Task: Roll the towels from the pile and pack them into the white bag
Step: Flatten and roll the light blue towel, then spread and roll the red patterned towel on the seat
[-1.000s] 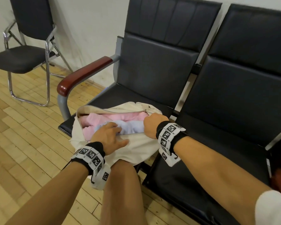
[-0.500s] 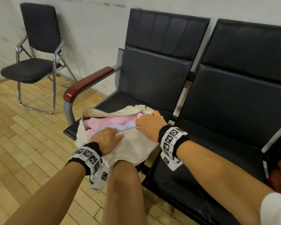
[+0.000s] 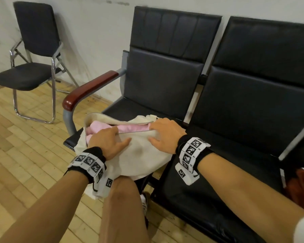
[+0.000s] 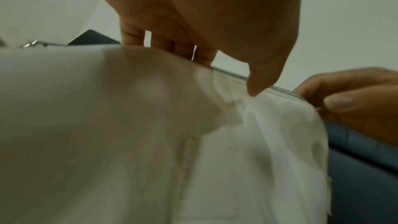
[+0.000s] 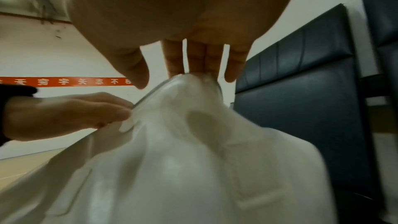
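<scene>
The white bag sits on the near edge of the left-hand black seat, slumped toward the person's knee, and both hands are on its mouth. Pink towels show through the gap, packed inside, lying lengthwise along the opening from left to right.

The near lip of the bag, with its zip edge, runs left to right as well, stretched between the two hands. The left hand sits at the left end, fingers curled over the lip and dipping into the opening, thumb lying out along the outside cloth. The right hand has the right end, fingers hooked over the bunched corner, thumb underneath on the near side. So both sets of fingers are clamped on the bag's rim, not on a towel.

No loose pile is in view from here. It looks like the closing-up stage: the opening lies just beyond both sets of knuckles, on the far side, with the far lip standing up behind the towels. Neither hand is nearer; they share the edge, one at each end. Whether a zip pull is under the right fingers, I cannot tell.
</scene>
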`<state>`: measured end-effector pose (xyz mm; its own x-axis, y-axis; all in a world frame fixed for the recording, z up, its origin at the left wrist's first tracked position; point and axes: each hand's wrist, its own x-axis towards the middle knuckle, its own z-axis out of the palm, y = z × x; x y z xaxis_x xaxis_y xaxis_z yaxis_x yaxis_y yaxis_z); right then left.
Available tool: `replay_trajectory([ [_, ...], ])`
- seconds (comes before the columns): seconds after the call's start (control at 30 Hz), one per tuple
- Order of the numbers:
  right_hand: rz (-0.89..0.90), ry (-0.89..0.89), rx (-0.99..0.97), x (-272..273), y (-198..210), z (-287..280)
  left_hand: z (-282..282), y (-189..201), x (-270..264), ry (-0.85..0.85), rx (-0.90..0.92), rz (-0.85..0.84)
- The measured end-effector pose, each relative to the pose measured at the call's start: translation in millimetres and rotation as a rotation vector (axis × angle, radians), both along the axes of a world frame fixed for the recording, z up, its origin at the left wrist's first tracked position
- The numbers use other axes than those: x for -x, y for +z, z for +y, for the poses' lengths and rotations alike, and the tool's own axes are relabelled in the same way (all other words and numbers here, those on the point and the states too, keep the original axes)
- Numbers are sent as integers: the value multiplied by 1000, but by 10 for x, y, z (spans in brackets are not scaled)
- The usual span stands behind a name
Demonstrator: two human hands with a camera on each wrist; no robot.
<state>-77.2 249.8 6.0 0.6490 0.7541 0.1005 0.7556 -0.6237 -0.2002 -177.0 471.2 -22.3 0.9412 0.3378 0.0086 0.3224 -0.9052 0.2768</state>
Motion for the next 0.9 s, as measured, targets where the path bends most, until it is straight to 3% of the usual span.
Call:
replay_trajectory([
  [0.17, 136, -96, -46, -189, -193, -174, -187, -91, -111, -91, -54, -157],
  [0.37, 128, -164, -91, -207, -36, -567, -764, 138, -491, -208, -15, -227],
  [0.63, 96, -370, -181, -145, 175, -1694, -1993, 331, -927, -438, 83, -295],
  [0.9, 138, -656, -166, 177, -67, -3062, -3349, 107, -1157, -600, 252, -196],
])
